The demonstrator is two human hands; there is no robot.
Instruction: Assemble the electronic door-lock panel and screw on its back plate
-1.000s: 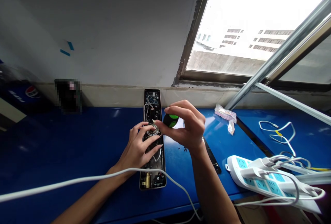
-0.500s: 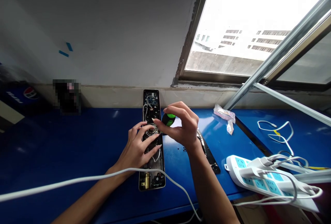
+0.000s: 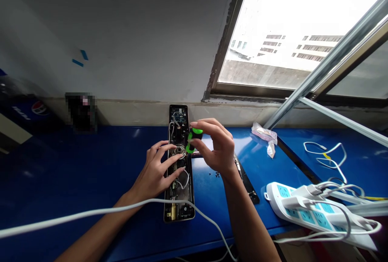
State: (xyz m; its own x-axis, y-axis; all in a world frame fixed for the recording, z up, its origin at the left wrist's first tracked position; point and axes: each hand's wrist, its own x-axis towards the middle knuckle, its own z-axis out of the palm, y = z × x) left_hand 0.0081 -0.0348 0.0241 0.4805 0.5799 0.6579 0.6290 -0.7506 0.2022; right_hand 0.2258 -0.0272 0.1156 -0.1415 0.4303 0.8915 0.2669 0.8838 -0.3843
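Your right hand (image 3: 218,149) grips a screwdriver (image 3: 193,140) whose handle looks like smooth plastic, green and black. Your left hand (image 3: 156,169) rests on an opened lock panel (image 3: 178,165) with a dark glossy frame, a shiny metal ring in its middle and a brass-looking part near its lower end. Under it the blue tabletop (image 3: 106,165) is glossy and smooth, throwing back light. The white power strip (image 3: 306,209) looks like smooth plastic, and the wall (image 3: 121,32) is matt grey.
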